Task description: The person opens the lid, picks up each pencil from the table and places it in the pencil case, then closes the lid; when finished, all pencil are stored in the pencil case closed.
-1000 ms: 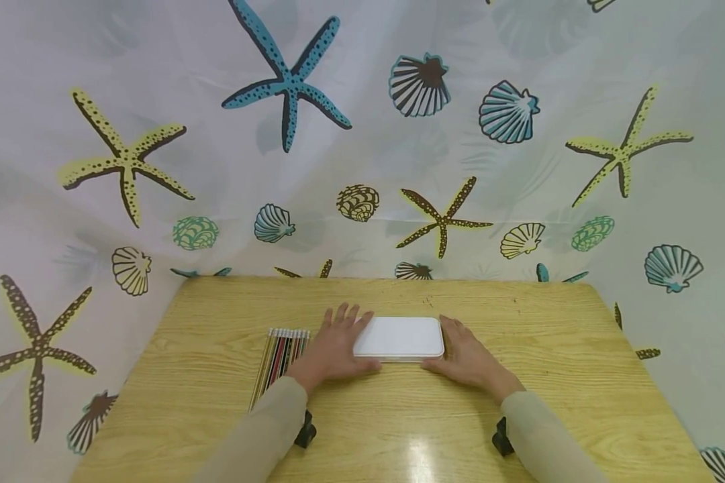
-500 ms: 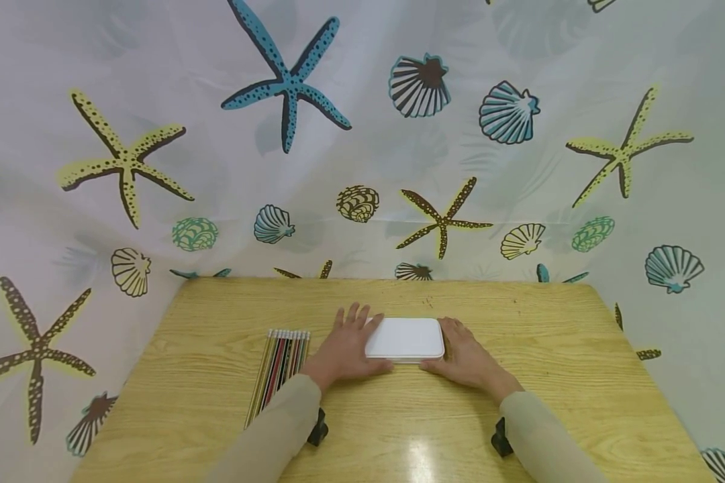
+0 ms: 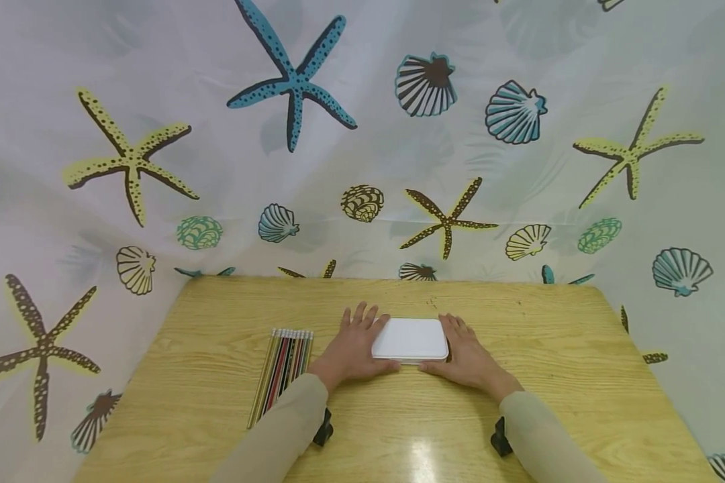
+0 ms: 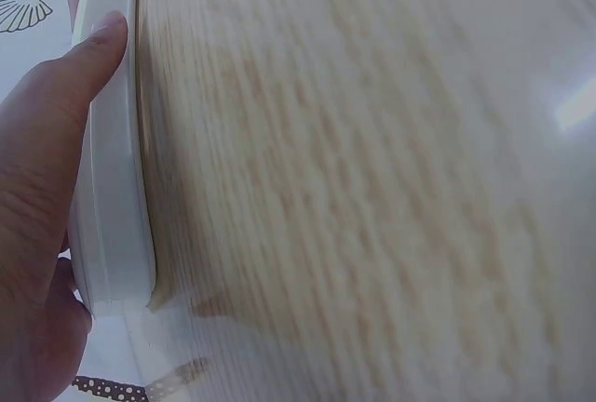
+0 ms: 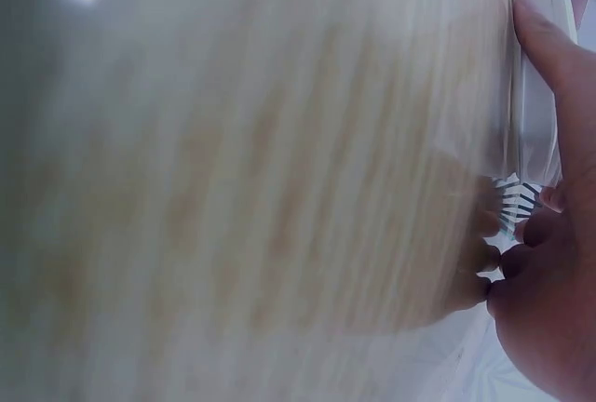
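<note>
Your left hand point(image 3: 356, 345) grips the left end of the white box point(image 3: 411, 339), thumb against its near side and the other fingers fanned; your right hand point(image 3: 468, 355) holds the right end, thumb on the near side, fingers round the far corner. The box lies flat on the wooden table point(image 3: 580, 376), to the right of the row of pencils point(image 3: 280, 365). It looks stiff and probably light, its smooth walls perhaps slippery. The rounded ends seem the surest place to hold, thumb opposing fingers.
</note>
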Demonstrator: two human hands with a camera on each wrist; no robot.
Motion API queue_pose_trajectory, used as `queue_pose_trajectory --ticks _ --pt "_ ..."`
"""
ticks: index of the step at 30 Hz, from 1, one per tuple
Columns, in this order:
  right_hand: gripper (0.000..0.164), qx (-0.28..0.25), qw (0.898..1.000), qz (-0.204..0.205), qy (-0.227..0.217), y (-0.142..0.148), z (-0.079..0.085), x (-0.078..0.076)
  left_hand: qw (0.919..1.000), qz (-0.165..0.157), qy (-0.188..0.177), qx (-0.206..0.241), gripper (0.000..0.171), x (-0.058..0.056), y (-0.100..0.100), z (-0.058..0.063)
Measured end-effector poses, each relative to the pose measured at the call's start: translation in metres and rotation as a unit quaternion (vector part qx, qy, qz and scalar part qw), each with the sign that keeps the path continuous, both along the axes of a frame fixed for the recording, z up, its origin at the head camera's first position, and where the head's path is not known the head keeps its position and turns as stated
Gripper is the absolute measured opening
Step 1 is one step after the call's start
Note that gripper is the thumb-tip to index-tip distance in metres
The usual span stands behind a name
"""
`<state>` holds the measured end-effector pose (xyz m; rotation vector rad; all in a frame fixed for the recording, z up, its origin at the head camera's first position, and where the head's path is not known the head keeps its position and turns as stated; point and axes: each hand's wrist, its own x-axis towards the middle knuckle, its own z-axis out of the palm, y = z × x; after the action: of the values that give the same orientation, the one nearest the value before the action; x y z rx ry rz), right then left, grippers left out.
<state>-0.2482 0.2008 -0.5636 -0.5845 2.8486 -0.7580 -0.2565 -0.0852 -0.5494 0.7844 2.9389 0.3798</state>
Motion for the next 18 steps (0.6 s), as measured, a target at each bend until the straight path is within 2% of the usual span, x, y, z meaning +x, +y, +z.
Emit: queue_pose_trajectory --ticks 5,18 --pt "0.115 -0.004 1.0 -0.001 0.005 0.0 -0.0023 -0.0009 1.0 0.001 0.001 0.001 0.106 0.0007 0.001 0.0018" --pt "0.113 -0.013 1.0 -0.008 -0.001 -0.0002 0.0 0.0001 0.9993 0.006 -0.013 -0.034 0.104 0.002 0.0038 0.009"
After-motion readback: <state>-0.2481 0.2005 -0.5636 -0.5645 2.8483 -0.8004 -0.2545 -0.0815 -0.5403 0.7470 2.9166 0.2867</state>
